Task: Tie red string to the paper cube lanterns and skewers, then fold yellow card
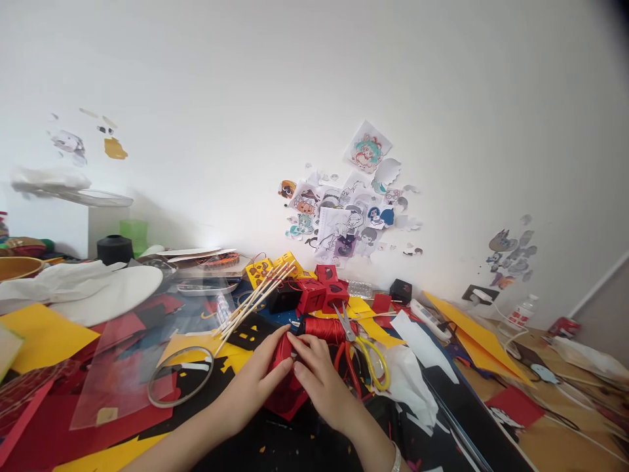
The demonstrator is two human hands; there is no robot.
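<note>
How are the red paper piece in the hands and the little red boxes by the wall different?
The red paper piece is pinched between the left hand and right hand; the red boxes stand untouched farther back. The piece looks partly folded and flattish; the boxes are finished cubes with cut-out holes. Both are red.

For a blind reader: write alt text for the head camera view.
Left hand and right hand together pinch a folded red paper piece over a cluttered craft table. Beyond lie scissors, wooden sticks and small red paper boxes.
</note>
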